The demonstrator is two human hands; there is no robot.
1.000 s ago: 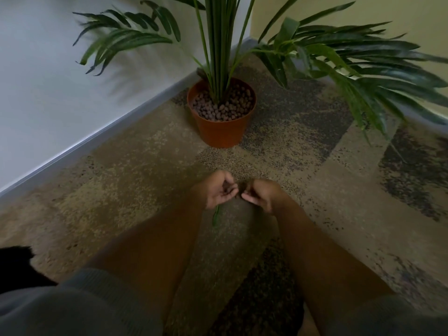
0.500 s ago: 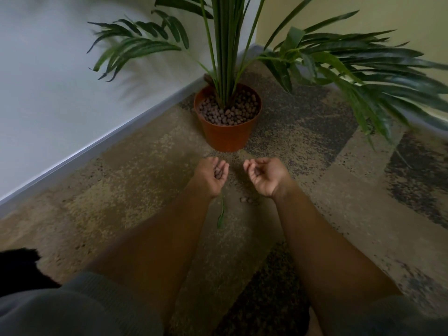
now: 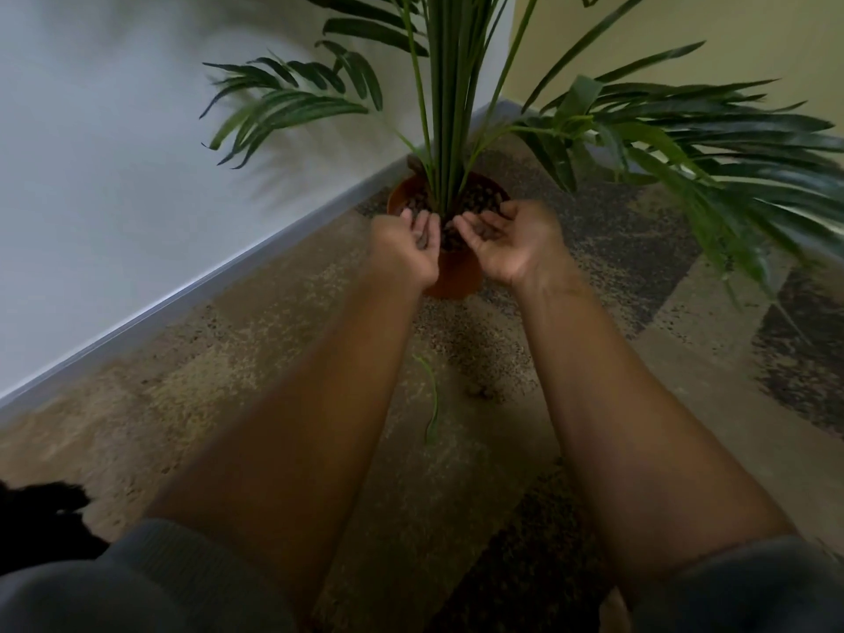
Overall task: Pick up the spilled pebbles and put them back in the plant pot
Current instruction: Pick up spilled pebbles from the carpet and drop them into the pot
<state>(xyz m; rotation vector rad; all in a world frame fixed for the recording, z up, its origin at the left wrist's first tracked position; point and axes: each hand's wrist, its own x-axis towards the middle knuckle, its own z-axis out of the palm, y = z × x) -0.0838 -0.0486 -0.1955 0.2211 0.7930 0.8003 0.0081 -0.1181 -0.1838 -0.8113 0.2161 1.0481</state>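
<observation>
An orange plant pot [image 3: 456, 280] holding a palm stands on the carpet near the wall corner, filled with brown pebbles [image 3: 479, 201]. My left hand [image 3: 408, 251] is cupped palm-up at the pot's near-left rim with a few pebbles in it. My right hand [image 3: 514, 244] is cupped palm-up at the near-right rim, with what look like dark pebbles in the palm. Both hands hover over the front of the pot and hide part of it. A couple of spilled pebbles [image 3: 479, 390] lie on the carpet between my forearms.
A thin fallen green leaf [image 3: 433, 406] lies on the carpet beside the spilled pebbles. Long palm fronds [image 3: 685, 143] spread right, over the floor. A white wall with a grey skirting board [image 3: 228, 276] runs along the left. A dark object [image 3: 41, 513] sits at lower left.
Both hands rose from the carpet, turned palm-up with pebbles in them and moved forward to the pot's rim. The view shifted closer to the pot.
</observation>
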